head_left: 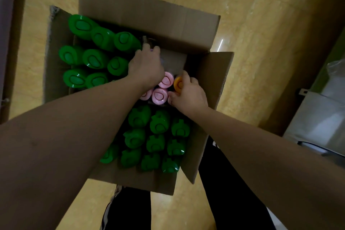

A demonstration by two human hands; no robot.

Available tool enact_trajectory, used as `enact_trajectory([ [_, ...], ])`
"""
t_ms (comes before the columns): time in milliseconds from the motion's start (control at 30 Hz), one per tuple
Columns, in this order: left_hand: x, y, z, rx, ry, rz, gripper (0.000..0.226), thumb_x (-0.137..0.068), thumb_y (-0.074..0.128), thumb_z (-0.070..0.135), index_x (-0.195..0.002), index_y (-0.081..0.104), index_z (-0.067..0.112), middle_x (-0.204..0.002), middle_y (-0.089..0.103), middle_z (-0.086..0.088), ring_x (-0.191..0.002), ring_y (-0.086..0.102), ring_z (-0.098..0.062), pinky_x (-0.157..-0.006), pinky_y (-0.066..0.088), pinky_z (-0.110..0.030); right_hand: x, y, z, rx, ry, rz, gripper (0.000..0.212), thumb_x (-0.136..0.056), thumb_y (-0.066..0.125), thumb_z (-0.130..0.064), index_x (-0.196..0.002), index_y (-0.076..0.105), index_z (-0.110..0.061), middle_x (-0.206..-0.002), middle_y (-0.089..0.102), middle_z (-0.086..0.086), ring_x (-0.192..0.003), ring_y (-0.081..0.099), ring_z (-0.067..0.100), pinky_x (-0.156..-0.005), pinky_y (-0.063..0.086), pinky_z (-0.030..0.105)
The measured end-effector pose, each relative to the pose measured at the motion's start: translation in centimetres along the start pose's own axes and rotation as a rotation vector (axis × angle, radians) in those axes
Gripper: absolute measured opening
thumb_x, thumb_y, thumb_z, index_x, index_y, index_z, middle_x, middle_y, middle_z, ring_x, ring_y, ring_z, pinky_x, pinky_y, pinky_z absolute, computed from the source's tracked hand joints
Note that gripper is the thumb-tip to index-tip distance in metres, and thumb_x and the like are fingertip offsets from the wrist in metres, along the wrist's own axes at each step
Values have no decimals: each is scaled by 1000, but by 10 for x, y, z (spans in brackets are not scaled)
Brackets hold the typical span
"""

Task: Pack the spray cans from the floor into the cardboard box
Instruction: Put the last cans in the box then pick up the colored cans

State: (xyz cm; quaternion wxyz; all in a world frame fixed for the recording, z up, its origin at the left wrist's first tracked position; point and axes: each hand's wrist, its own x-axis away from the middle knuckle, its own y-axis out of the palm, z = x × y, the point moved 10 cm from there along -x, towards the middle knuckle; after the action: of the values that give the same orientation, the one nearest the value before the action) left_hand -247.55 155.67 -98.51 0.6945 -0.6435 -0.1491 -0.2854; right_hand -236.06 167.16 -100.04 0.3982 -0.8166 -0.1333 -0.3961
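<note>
An open cardboard box (141, 11) stands on the floor below me, packed with upright spray cans. Green-capped cans (93, 59) fill its far left part and more green-capped cans (156, 136) fill the near part. Pink-capped cans (160, 95) stand in the middle. My left hand (146, 68) reaches into the box beside the pink caps, fingers curled down around a can with a purple cap that is mostly hidden. My right hand (188, 95) grips an orange-capped can (178, 84) at the box's right wall.
The box flaps stand open: a wide one at the far side, one on the right (211, 87), one on the left (56, 52). Yellow tiled floor (261, 24) surrounds the box. A metal shelf with plastic wrap (321, 117) stands at the right. My dark trouser legs are below.
</note>
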Motion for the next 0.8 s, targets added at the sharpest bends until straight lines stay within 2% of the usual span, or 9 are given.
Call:
enact_trajectory([
  [100,21,-18,2,45,25,-5,34,-96,54,26,-125,50,8,-130,47,-22,-113,54,-44,-81,45,-47,15,-17,-9,54,29,34,87,-90,68,-43,-157,17,-19,-150,32,17,-130,44,38,-103,44,47],
  [200,45,-57,5,40,61,24,44,-96,55,30,-135,48,10,-137,44,-20,-118,52,-44,-85,46,-49,35,-47,-36,113,5,97,85,-91,68,-39,-157,18,-19,-152,30,18,-133,40,38,-105,42,47],
  [300,76,-121,6,-1,111,87,45,-97,55,34,-136,50,12,-137,46,-18,-120,52,-42,-88,46,-49,66,-99,-79,165,-46,203,76,-92,67,-39,-154,28,-20,-149,35,19,-132,42,40,-105,43,48],
  [400,115,-201,3,-16,155,169,49,-99,54,38,-141,47,13,-146,42,-17,-127,48,-40,-98,44,-50,115,-166,-131,201,-105,344,71,-93,65,-41,-153,32,-20,-149,36,21,-133,41,41,-105,41,48],
  [567,205,-349,3,-24,247,380,64,-97,56,45,-152,37,19,-156,36,-15,-140,36,-36,-111,37,-49,242,-264,-223,316,-181,567,73,-95,61,-46,-155,27,-24,-158,28,19,-138,35,41,-108,38,51],
  [700,306,-477,-9,-21,232,529,72,-98,53,54,-157,29,22,-165,23,-12,-151,19,-36,-119,27,-53,374,-331,-311,433,-285,718,76,-94,61,-49,-155,24,-27,-159,28,17,-140,31,39,-109,37,51],
  [800,385,-556,-20,-3,204,633,75,-97,52,58,-158,26,23,-166,20,-11,-151,17,-39,-119,26,-56,472,-371,-365,510,-357,829,76,-93,62,-51,-154,25,-27,-159,27,16,-141,30,37,-109,35,50],
])
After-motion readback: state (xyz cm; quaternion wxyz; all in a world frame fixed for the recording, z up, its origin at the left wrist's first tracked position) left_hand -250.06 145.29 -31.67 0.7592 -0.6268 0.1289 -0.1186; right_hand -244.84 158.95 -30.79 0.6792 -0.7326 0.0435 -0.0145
